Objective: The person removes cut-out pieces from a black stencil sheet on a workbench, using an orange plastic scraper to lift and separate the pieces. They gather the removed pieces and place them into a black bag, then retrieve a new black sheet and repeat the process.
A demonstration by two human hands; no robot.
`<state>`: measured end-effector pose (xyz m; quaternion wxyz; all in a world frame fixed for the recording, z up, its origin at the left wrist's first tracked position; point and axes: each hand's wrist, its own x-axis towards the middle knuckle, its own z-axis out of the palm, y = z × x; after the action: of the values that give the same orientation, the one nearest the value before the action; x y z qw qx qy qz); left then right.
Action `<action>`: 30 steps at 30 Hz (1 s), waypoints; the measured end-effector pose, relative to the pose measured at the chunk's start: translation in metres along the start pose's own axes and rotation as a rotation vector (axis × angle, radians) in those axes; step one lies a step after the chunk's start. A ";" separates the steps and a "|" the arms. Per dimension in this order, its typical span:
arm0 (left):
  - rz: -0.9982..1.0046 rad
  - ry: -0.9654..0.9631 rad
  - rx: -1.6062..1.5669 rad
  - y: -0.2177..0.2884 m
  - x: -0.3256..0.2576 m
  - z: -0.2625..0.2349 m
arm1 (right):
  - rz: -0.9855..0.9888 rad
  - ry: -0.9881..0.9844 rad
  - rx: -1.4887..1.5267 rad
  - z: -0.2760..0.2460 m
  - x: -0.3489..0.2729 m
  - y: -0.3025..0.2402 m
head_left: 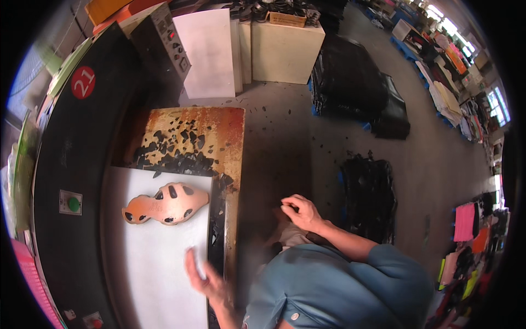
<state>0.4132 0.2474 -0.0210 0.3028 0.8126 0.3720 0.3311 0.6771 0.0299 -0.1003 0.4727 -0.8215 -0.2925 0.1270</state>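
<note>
On a white cutting board (pixel 159 257) to my left lies a peach-orange cutting die (pixel 167 204), wavy in outline, with several dark oval openings. My left hand (pixel 205 281) hovers near the board's right edge, below the die and apart from it. Its fingers are spread, slightly smeared by motion, and hold nothing. In front of my body my right hand (pixel 303 214) is raised, its fingers curled in; whatever they may hold is hidden. Black offcuts (pixel 183 153) are scattered over a rust-stained table (pixel 233 123) just beyond the board.
A dark press machine (pixel 71 148) with a green button (pixel 73 204) stands along the left. White and cream panels (pixel 208 55) lean at the back. Stacked black sheets (pixel 350 74) and another black pile (pixel 368 197) lie on the floor to the right.
</note>
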 end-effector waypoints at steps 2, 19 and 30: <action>0.055 -0.186 -0.284 0.045 0.027 0.046 | 0.175 -0.008 0.066 -0.015 -0.012 0.026; 0.376 -1.049 -0.104 0.173 0.090 0.480 | 0.175 -0.010 -0.134 -0.287 0.074 0.214; 0.502 -1.156 -0.199 0.259 0.202 0.729 | 0.458 0.263 -0.048 -0.416 0.169 0.339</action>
<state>1.1762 0.0910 -0.2021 0.4417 0.8905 -0.0859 -0.0671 1.1357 -0.2906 -0.1604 0.4459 -0.8868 -0.0381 0.1159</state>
